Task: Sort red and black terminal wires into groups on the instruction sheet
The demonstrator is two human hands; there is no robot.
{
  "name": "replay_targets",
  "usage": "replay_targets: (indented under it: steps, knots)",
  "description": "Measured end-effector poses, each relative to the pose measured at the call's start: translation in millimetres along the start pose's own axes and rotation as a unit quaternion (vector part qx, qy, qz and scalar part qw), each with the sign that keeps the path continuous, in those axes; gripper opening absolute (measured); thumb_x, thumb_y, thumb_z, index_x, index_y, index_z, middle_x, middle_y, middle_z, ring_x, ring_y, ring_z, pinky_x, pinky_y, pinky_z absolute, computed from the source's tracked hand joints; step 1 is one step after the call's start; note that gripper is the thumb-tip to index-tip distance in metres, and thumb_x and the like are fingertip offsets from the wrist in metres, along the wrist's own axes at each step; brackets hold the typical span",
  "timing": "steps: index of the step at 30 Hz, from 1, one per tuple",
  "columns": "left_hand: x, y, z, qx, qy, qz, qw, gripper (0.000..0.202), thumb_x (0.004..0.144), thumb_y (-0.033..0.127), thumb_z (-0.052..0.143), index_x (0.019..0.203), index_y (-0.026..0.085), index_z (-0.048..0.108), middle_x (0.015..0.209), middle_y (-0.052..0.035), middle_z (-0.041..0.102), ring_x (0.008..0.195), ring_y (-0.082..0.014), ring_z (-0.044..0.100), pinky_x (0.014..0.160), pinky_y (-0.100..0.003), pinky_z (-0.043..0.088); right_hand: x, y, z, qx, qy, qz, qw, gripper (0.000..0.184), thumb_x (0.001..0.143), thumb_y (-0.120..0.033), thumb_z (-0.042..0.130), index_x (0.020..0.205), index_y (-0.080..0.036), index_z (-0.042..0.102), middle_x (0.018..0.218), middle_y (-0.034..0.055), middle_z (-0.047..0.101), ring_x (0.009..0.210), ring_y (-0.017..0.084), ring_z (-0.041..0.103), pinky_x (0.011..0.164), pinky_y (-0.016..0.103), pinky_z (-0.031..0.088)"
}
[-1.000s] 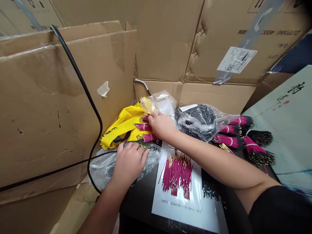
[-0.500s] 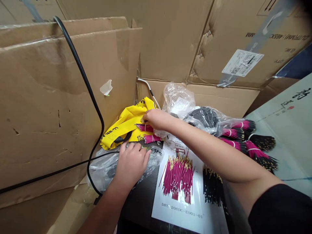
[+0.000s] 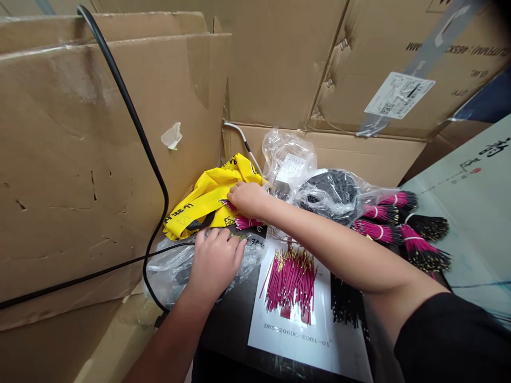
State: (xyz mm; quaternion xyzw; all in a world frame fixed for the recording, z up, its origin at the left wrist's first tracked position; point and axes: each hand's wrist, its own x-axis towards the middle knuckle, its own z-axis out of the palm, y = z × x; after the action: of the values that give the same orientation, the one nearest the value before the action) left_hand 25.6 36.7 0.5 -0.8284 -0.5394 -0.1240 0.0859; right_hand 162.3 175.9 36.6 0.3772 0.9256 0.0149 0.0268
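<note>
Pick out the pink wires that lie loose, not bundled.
The loose pink wires spread on the white printed sheet; the other pink wires are tied with white bands into bundles.

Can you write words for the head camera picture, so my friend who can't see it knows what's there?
The right hand touches a bundle of pink wires on a yellow bag, and the left hand rests on a clear plastic bag. Loose pink wires lie on a white printed sheet beside cardboard boxes.
</note>
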Motion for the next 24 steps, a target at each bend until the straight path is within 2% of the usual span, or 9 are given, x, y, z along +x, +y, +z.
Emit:
replay_targets:
  steps: [5, 9, 12, 15, 19, 22, 24]
  knots:
    - [-0.4, -0.3, 2.4, 0.003, 0.004, -0.001, 1.0, 0.041, 0.104, 0.037, 0.044, 0.084, 0.017, 0.075, 0.086, -0.0098, 0.071, 0.091, -0.028, 0.062, 0.094, -0.05, 0.036, 2.3, 1.9, 0.9, 0.012, -0.009, 0.008, 1.0, 0.032, 0.094, -0.013, 0.056, 0.126, -0.012, 0.063, 0.115, 0.0167, 0.071, 0.106, 0.027, 0.064, 0.082, 0.038, 0.052]
    - [-0.9, -0.7, 4.0, 0.004, 0.014, -0.002, 1.0, 0.041, 0.104, 0.038, 0.045, 0.082, 0.018, 0.074, 0.085, -0.009, 0.07, 0.09, -0.0278, 0.062, 0.096, -0.05, 0.034, 7.1, 1.3, -1.7, 0.017, -0.03, 0.022, 0.999, 0.023, 0.086, -0.021, 0.069, 0.106, -0.01, 0.072, 0.102, 0.0184, 0.073, 0.1, 0.031, 0.065, 0.078, 0.04, 0.05]
    - [-1.1, -0.7, 4.3, 0.007, 0.014, -0.003, 1.0, 0.041, 0.104, 0.038, 0.045, 0.083, 0.018, 0.074, 0.085, -0.0087, 0.071, 0.09, -0.0282, 0.063, 0.097, -0.05, 0.034, 4.7, 3.7, -2.8, 0.031, -0.021, 0.034, 0.999, 0.021, 0.079, -0.026, 0.074, 0.093, -0.01, 0.073, 0.095, 0.0182, 0.072, 0.092, 0.031, 0.065, 0.074, 0.04, 0.048]
    - [-1.0, -0.1, 4.4, 0.007, 0.015, -0.003, 1.0, 0.04, 0.104, 0.038, 0.045, 0.083, 0.018, 0.073, 0.085, -0.0081, 0.071, 0.091, -0.0286, 0.063, 0.096, -0.05, 0.034, -2.2, 8.3, -2.6, 0.056, 0.015, 0.044, 0.997, 0.029, 0.081, -0.027, 0.07, 0.104, -0.01, 0.069, 0.101, 0.0176, 0.072, 0.085, 0.027, 0.064, 0.07, 0.037, 0.045]
    - [-1.0, 1.5, 4.8, 0.011, 0.026, -0.006, 1.0, 0.04, 0.103, 0.038, 0.046, 0.081, 0.019, 0.072, 0.085, -0.0078, 0.071, 0.092, -0.0299, 0.062, 0.096, -0.054, 0.032, -10.0, 11.9, -2.0, 0.089, 0.08, 0.04, 0.992, 0.039, 0.091, -0.028, 0.054, 0.126, -0.011, 0.055, 0.106, 0.0145, 0.071, 0.084, 0.023, 0.063, 0.07, 0.034, 0.041]
    - [-1.5, 2.7, 5.5, 0.014, 0.039, -0.002, 0.999, 0.038, 0.103, 0.037, 0.047, 0.08, 0.019, 0.072, 0.084, -0.0081, 0.071, 0.095, -0.0313, 0.062, 0.097, -0.056, 0.031, -11.1, 12.3, -5.9, 0.118, 0.134, 0.047, 0.983, 0.035, 0.094, -0.028, 0.049, 0.126, -0.013, 0.05, 0.103, 0.0118, 0.07, 0.085, 0.022, 0.061, 0.07, 0.033, 0.039]
    - [-1.9, 3.0, 6.0, 0.018, 0.048, 0.006, 0.999, 0.037, 0.103, 0.037, 0.048, 0.081, 0.018, 0.071, 0.085, -0.0086, 0.071, 0.096, -0.0317, 0.061, 0.097, -0.056, 0.031, -12.4, 12.4, -13.2, 0.173, 0.2, 0.067, 0.962, 0.03, 0.094, -0.03, 0.05, 0.12, -0.014, 0.049, 0.099, 0.0092, 0.068, 0.084, 0.02, 0.059, 0.07, 0.032, 0.039]
